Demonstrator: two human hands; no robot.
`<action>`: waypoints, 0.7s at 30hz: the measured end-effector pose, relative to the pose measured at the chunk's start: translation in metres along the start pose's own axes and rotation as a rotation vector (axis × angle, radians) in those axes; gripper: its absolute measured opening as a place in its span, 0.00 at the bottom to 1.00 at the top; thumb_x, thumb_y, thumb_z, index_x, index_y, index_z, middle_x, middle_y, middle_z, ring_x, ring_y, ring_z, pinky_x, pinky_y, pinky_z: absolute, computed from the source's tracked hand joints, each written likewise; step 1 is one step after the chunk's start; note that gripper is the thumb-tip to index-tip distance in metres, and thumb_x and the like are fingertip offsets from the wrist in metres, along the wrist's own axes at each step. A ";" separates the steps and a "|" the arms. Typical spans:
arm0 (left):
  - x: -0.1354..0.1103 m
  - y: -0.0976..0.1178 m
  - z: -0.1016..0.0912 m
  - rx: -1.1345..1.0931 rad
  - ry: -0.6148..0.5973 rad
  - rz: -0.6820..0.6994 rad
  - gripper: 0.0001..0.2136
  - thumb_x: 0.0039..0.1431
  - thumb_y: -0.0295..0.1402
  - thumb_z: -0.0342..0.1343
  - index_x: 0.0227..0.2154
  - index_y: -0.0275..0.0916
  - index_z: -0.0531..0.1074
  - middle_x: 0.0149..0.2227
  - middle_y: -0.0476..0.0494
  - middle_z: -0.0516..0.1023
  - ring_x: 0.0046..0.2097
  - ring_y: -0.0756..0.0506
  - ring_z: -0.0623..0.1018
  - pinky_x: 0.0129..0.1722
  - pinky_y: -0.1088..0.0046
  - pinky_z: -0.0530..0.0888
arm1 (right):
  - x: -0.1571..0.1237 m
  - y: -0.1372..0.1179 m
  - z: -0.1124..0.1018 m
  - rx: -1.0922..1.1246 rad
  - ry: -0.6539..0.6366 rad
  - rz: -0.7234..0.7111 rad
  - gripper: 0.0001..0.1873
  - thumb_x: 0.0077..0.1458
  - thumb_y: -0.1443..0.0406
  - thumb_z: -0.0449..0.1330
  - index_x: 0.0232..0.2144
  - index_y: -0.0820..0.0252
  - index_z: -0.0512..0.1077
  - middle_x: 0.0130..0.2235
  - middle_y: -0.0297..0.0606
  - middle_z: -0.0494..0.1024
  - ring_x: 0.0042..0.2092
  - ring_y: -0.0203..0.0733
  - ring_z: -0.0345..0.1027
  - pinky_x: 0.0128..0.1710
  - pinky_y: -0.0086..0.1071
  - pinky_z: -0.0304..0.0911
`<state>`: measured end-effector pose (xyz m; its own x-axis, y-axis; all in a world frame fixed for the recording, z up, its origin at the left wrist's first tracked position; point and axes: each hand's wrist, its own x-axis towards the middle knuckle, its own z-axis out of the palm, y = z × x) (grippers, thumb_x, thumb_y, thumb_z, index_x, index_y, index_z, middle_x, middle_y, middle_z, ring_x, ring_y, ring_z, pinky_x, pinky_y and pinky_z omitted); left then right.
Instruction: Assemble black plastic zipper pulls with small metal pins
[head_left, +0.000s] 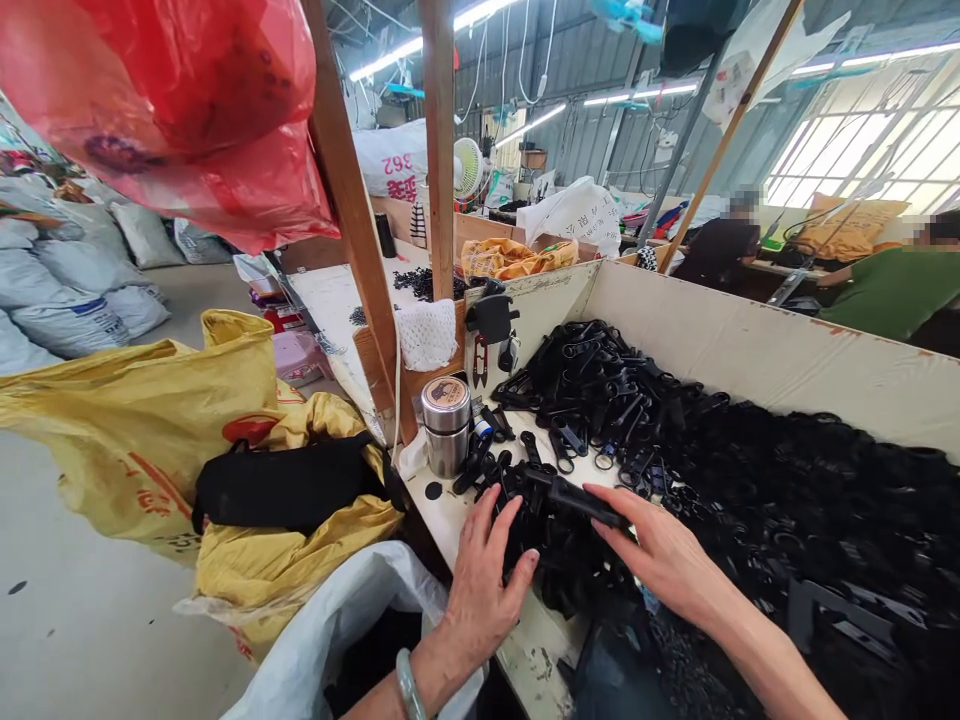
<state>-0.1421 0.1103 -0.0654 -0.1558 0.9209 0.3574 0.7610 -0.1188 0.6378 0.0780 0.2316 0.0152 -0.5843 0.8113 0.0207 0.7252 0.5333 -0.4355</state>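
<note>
My right hand grips the near end of a long black plastic part between thumb and fingers, just above the worktable. My left hand, a pale bangle on its wrist, has its fingers apart and holds nothing. It is beside a small heap of black pieces near the table's left edge. A large pile of black plastic parts, many with ring-shaped ends, spreads to the right of my hands. What lies under my right palm is hidden.
A steel canister stands at the table's left edge, below hanging red-handled snips. White boards wall the far side. At the left are a yellow sack, a white sack and a wooden post. Two people sit beyond.
</note>
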 end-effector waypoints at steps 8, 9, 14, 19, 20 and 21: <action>0.002 -0.001 -0.006 0.092 0.091 0.034 0.24 0.70 0.36 0.48 0.67 0.44 0.57 0.70 0.36 0.57 0.71 0.36 0.56 0.69 0.41 0.50 | -0.021 -0.005 -0.019 -0.018 -0.098 -0.013 0.28 0.56 0.44 0.62 0.57 0.39 0.73 0.58 0.38 0.76 0.61 0.59 0.67 0.57 0.53 0.63; 0.002 -0.002 -0.005 0.070 0.105 0.029 0.24 0.70 0.36 0.46 0.67 0.43 0.56 0.70 0.36 0.56 0.71 0.37 0.56 0.69 0.42 0.51 | -0.007 -0.008 -0.022 -0.007 -0.070 -0.003 0.24 0.59 0.44 0.60 0.53 0.42 0.77 0.55 0.38 0.78 0.58 0.58 0.70 0.56 0.51 0.64; -0.001 -0.006 0.003 0.019 0.179 0.006 0.25 0.71 0.38 0.43 0.68 0.42 0.52 0.70 0.34 0.55 0.71 0.37 0.55 0.68 0.43 0.55 | 0.096 -0.025 -0.008 0.002 0.003 -0.010 0.15 0.70 0.58 0.52 0.52 0.50 0.76 0.46 0.37 0.82 0.47 0.43 0.76 0.51 0.37 0.68; -0.003 -0.009 0.007 0.026 0.181 -0.002 0.25 0.72 0.40 0.40 0.69 0.43 0.51 0.71 0.35 0.53 0.71 0.37 0.54 0.67 0.43 0.57 | 0.169 -0.047 0.038 -0.074 -0.078 -0.083 0.19 0.66 0.57 0.62 0.54 0.60 0.71 0.55 0.43 0.74 0.52 0.46 0.72 0.51 0.47 0.70; -0.003 -0.009 0.007 0.028 0.176 0.001 0.25 0.72 0.40 0.40 0.69 0.43 0.51 0.71 0.35 0.52 0.71 0.37 0.54 0.67 0.43 0.57 | 0.176 -0.051 0.047 -0.090 -0.096 -0.092 0.19 0.65 0.57 0.62 0.55 0.59 0.70 0.56 0.43 0.73 0.52 0.47 0.72 0.51 0.47 0.71; -0.003 -0.010 0.007 0.031 0.171 0.004 0.25 0.72 0.40 0.40 0.69 0.43 0.51 0.71 0.35 0.52 0.71 0.37 0.54 0.67 0.43 0.57 | 0.180 -0.054 0.054 -0.106 -0.109 -0.095 0.19 0.65 0.57 0.62 0.55 0.59 0.70 0.56 0.43 0.73 0.52 0.47 0.72 0.51 0.47 0.71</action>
<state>-0.1447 0.1106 -0.0772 -0.2558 0.8437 0.4720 0.7803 -0.1080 0.6160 -0.0859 0.3362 -0.0066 -0.6837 0.7285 -0.0431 0.6960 0.6332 -0.3386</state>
